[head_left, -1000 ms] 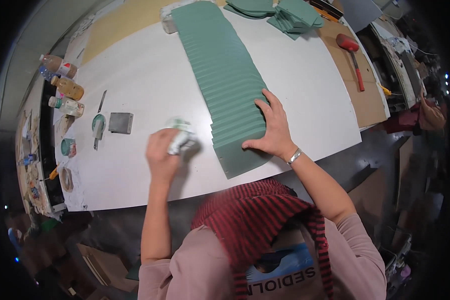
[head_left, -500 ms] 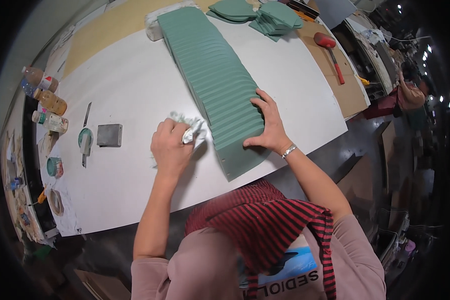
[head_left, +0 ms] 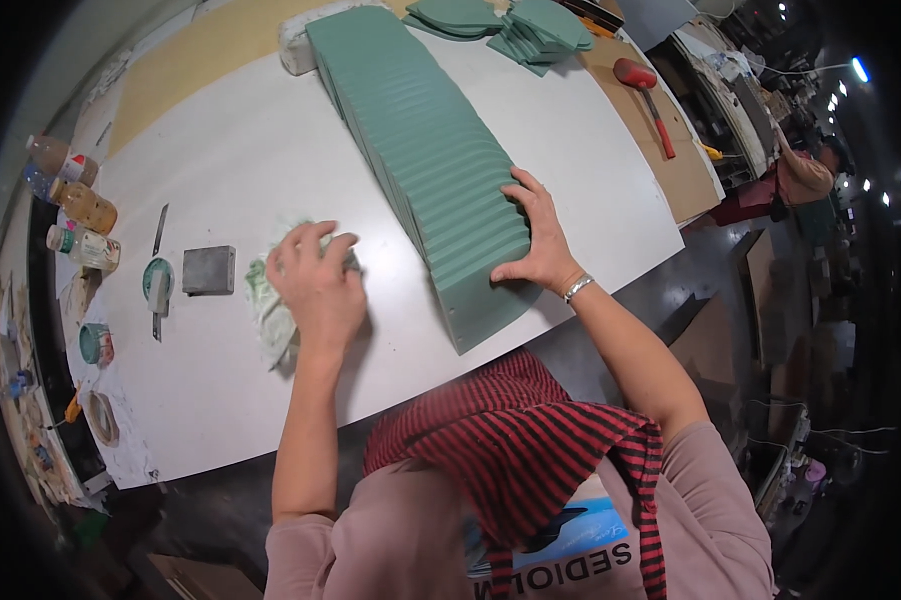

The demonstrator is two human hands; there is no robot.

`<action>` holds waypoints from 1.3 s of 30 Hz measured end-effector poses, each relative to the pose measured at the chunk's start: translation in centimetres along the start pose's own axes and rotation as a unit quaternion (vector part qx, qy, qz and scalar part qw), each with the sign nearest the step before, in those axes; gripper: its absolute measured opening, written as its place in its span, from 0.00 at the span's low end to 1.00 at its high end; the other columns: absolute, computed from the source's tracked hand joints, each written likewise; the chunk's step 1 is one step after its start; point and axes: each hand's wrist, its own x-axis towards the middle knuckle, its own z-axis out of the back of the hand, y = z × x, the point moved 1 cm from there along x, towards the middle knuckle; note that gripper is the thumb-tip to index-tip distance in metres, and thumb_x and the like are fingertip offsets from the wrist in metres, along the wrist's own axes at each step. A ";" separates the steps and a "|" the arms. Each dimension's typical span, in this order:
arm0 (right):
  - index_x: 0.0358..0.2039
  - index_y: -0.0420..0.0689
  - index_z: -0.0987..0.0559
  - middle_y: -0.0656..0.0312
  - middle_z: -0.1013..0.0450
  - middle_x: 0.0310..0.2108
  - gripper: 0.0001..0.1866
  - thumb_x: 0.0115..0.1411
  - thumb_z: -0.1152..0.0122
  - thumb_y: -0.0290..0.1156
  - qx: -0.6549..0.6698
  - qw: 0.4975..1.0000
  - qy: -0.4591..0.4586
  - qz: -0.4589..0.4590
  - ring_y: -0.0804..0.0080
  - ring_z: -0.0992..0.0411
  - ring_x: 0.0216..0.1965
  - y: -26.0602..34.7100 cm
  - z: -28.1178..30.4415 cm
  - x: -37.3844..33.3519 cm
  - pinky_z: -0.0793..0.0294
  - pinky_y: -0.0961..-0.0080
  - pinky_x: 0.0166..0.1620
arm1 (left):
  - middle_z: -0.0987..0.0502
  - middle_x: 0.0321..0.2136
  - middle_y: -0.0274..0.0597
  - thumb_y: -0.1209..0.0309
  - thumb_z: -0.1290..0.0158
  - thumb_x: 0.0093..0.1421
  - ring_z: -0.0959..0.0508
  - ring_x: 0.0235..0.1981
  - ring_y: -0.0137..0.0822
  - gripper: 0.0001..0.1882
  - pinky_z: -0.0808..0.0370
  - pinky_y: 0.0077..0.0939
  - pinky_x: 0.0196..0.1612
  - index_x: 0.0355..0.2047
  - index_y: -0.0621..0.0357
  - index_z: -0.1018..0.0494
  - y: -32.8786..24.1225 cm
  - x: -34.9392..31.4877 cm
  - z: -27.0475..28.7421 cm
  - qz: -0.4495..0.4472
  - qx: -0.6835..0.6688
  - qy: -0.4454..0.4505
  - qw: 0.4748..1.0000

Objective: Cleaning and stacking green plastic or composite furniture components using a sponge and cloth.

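Observation:
A long fanned row of overlapping flat green pieces runs from the far side of the white table to its near edge. My right hand rests along the row's right edge near the close end, thumb and fingers stretched apart. To the left of the row, my left hand is over a crumpled pale green and white cloth. Its fingers are bent but spread, and the cloth spreads out beneath and beside them. The palm side of this hand is hidden.
A grey block and a thin metal blade by a round green container lie left. Bottles line the left edge. Several more green pieces and a red mallet are far right. A person stands beyond.
My left hand has moved left with the cloth, away from the green row. Its fingers have loosened and the cloth has spread out. My right hand stays on the row's edge.

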 end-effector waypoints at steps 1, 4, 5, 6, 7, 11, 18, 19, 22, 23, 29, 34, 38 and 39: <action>0.61 0.47 0.33 0.50 0.46 0.69 0.60 0.25 0.17 0.54 0.001 1.000 0.003 0.001 0.45 0.46 0.67 -0.1 -0.2 0.0 0.42 0.53 0.68 | 0.21 0.35 0.36 0.75 0.40 0.46 0.23 0.38 0.41 0.10 0.30 0.34 0.42 0.32 0.52 0.20 -0.4 0.2 -0.1 0.004 -0.059 0.010 0.998; 0.61 0.46 0.34 0.49 0.46 0.69 0.61 0.25 0.17 0.56 0.010 1.000 0.002 0.012 0.44 0.46 0.67 -0.3 -0.2 0.2 0.42 0.53 0.68 | 0.20 0.25 0.39 0.74 0.37 0.53 0.21 0.28 0.32 0.07 0.25 0.28 0.35 0.30 0.61 0.23 -3.1 0.0 -1.8 0.143 -0.332 0.146 0.921; 0.61 0.46 0.34 0.49 0.46 0.69 0.61 0.25 0.17 0.56 0.008 1.000 -0.001 0.016 0.44 0.46 0.67 -0.3 -0.2 0.2 0.42 0.53 0.68 | 0.20 0.25 0.39 0.73 0.36 0.54 0.22 0.26 0.29 0.08 0.25 0.25 0.31 0.29 0.63 0.24 -3.8 -0.2 -2.2 0.181 -0.382 0.195 0.885; 0.61 0.46 0.34 0.48 0.46 0.69 0.61 0.25 0.17 0.57 0.007 1.000 -0.003 0.020 0.44 0.46 0.67 -0.4 -0.3 0.2 0.42 0.52 0.68 | 0.20 0.25 0.39 0.73 0.36 0.54 0.22 0.26 0.29 0.08 0.25 0.25 0.31 0.29 0.63 0.24 -4.2 -0.4 -2.6 0.183 -0.381 0.193 0.886; 0.61 0.46 0.34 0.48 0.46 0.69 0.61 0.25 0.17 0.57 0.007 1.000 -0.002 0.022 0.44 0.46 0.67 -0.5 -0.2 0.1 0.42 0.52 0.68 | 0.21 0.24 0.39 0.74 0.36 0.54 0.23 0.24 0.27 0.08 0.26 0.23 0.30 0.29 0.64 0.24 -4.6 -0.6 -3.0 0.230 -0.403 0.204 0.862; 0.63 0.48 0.35 0.48 0.48 0.70 0.64 0.27 0.20 0.67 -0.016 0.999 0.005 0.028 0.46 0.47 0.68 -0.8 -0.1 -0.1 0.41 0.53 0.67 | 0.23 0.20 0.39 0.74 0.36 0.55 0.26 0.22 0.25 0.09 0.27 0.22 0.29 0.27 0.65 0.26 -5.0 -0.5 -3.0 0.281 -0.404 0.220 0.842; 0.62 0.46 0.34 0.45 0.46 0.68 0.62 0.26 0.19 0.61 -0.008 0.999 -0.003 0.036 0.41 0.46 0.67 -0.4 -0.2 -0.1 0.43 0.50 0.67 | 0.24 0.17 0.44 0.71 0.40 0.57 0.25 0.20 0.34 0.09 0.29 0.28 0.28 0.27 0.65 0.26 -4.9 -0.3 -2.9 0.185 -0.323 0.214 0.903; 0.62 0.46 0.34 0.45 0.46 0.68 0.62 0.26 0.19 0.61 -0.007 0.999 -0.002 0.038 0.41 0.46 0.67 -0.4 -0.2 0.0 0.43 0.50 0.67 | 0.24 0.18 0.46 0.71 0.40 0.57 0.25 0.20 0.36 0.09 0.29 0.28 0.28 0.28 0.65 0.26 -5.1 -0.1 -2.6 0.167 -0.296 0.203 0.918; 0.62 0.46 0.35 0.45 0.47 0.69 0.63 0.26 0.19 0.62 0.000 0.999 0.002 0.040 0.41 0.47 0.67 -0.3 -0.1 0.2 0.44 0.50 0.67 | 0.24 0.19 0.48 0.70 0.42 0.59 0.24 0.21 0.41 0.08 0.28 0.33 0.29 0.28 0.64 0.25 -5.1 -0.4 -2.5 0.181 -0.295 0.191 0.919; 0.63 0.46 0.35 0.44 0.48 0.69 0.63 0.27 0.18 0.62 -0.004 0.999 0.010 0.039 0.41 0.47 0.68 -0.3 -0.1 0.2 0.43 0.50 0.67 | 0.23 0.20 0.48 0.70 0.43 0.60 0.23 0.23 0.44 0.09 0.27 0.36 0.30 0.28 0.63 0.25 -4.8 -0.4 -2.6 0.212 -0.323 0.190 0.903; 0.64 0.46 0.38 0.42 0.51 0.70 0.64 0.29 0.18 0.63 -0.014 0.999 0.033 0.037 0.39 0.50 0.69 -0.2 0.6 0.2 0.45 0.48 0.68 | 0.22 0.27 0.34 0.71 0.47 0.66 0.27 0.31 0.23 0.09 0.30 0.19 0.36 0.32 0.65 0.23 -0.4 2.9 -3.8 0.341 -0.433 0.166 0.817; 0.64 0.45 0.38 0.38 0.51 0.70 0.62 0.32 0.20 0.63 -0.055 0.996 0.056 0.041 0.36 0.49 0.68 0.9 1.3 0.6 0.46 0.47 0.68 | 0.25 0.27 0.32 0.70 0.45 0.65 0.29 0.28 0.24 0.08 0.31 0.21 0.33 0.36 0.64 0.23 6.8 7.6 -9.7 0.332 -0.442 0.091 0.828; 0.64 0.46 0.35 0.37 0.52 0.70 0.58 0.32 0.18 0.50 -0.072 0.993 0.094 0.029 0.32 0.51 0.68 3.8 2.3 1.2 0.48 0.41 0.67 | 0.26 0.32 0.28 0.62 0.45 0.67 0.31 0.31 0.21 0.15 0.33 0.18 0.38 0.45 0.62 0.23 9.8 13.2 -13.8 0.412 -0.460 0.064 0.784; 0.65 0.47 0.34 0.37 0.52 0.70 0.58 0.31 0.17 0.45 -0.096 0.987 0.126 0.036 0.32 0.52 0.69 4.4 2.4 1.4 0.48 0.38 0.66 | 0.27 0.31 0.27 0.60 0.44 0.67 0.32 0.30 0.21 0.17 0.33 0.18 0.37 0.47 0.61 0.24 10.6 14.3 -15.0 0.445 -0.463 0.037 0.766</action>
